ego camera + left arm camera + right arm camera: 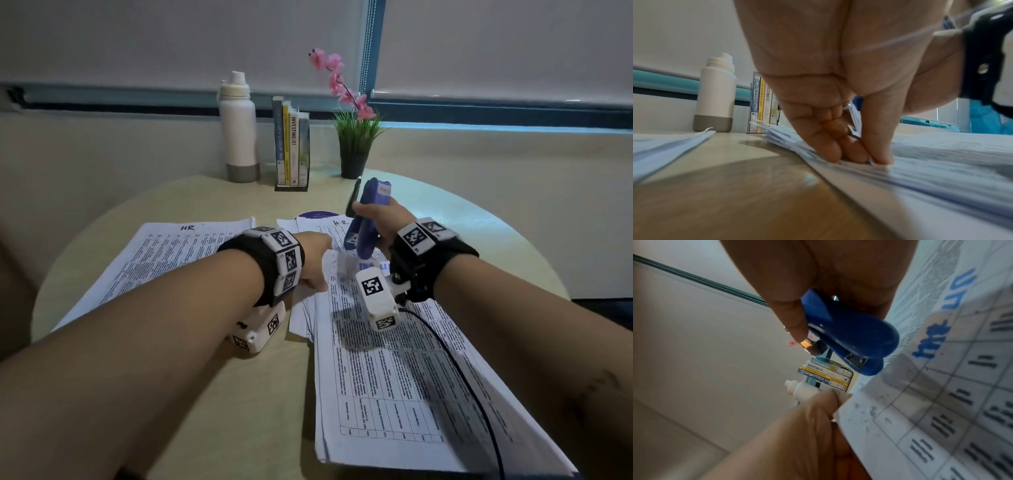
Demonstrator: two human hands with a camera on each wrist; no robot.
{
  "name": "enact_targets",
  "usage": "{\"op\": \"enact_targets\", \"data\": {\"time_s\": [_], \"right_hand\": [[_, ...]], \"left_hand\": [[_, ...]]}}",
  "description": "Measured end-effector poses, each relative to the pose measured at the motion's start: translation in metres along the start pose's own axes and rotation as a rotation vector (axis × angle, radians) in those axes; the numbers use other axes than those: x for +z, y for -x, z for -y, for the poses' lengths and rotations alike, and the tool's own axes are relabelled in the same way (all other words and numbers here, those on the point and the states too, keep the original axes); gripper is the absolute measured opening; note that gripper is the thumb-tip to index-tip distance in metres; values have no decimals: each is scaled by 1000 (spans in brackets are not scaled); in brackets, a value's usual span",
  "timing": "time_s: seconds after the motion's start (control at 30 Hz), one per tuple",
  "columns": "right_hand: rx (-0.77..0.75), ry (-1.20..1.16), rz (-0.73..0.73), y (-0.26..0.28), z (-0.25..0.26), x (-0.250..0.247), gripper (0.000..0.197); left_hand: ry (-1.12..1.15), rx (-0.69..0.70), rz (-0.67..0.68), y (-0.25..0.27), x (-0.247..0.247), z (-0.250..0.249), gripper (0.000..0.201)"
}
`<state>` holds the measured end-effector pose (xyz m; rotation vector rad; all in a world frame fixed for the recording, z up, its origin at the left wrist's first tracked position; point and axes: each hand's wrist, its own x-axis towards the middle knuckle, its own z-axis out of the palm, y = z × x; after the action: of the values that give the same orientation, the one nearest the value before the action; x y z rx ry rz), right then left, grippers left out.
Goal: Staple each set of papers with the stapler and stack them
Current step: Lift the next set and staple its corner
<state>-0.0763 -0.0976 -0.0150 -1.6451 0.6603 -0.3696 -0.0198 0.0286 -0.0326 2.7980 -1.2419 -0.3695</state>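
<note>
Tabletop (212, 394), round and pale: from the head view we see its near-left part bare, a left pile of papers (164, 260) and a right stack of papers (394, 377) reaching the near edge, bottle (238, 130), books (291, 144) and plant (354, 137) along the far rim. Our right hand (383, 219) clasps the blue stapler (366, 219) above the stack's top corner. The left wrist view alone shows our left hand (830, 97) pinching the stack's edge, fingertips (830, 152) down. The right wrist view reveals the stapler's metal mouth near the sheet corner, grip clenched round its body.
</note>
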Motion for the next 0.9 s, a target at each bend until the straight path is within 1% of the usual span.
{"op": "enact_targets", "data": {"time_s": [0.13,0.2,0.23,0.27,0.33,0.4,0.53,0.67,0.73,0.83,0.9], "right_hand": [[91,30,47,0,-3,10,22],[103,87,70,-2,-6,13,33],[112,115,72,-2,-6,14,34],[117,142,79,-1,-6,15,29],[169,144,106,3,-6,17,13],[190,167,100,2,-8,22,15],[137,295,60,-4,-14,32,30],[64,426,71,-9,-18,35,40],[34,446,68,-11,-17,35,41],[9,435,49,-10,-16,34,40],[-5,427,29,-9,-16,35,40]], "left_hand": [[-3,-2,-9,-2,2,1,55],[4,1,-13,-3,2,1,56],[7,4,-15,-3,2,2,56],[10,6,-19,-3,2,2,57],[5,5,-21,-3,3,1,58],[1,0,-19,-3,3,2,60],[69,-15,0,-5,1,6,58],[199,-19,50,-4,-1,10,39],[266,-7,75,-4,-2,12,37],[317,11,86,-5,-2,15,27],[359,13,95,-5,-2,16,26]]}}
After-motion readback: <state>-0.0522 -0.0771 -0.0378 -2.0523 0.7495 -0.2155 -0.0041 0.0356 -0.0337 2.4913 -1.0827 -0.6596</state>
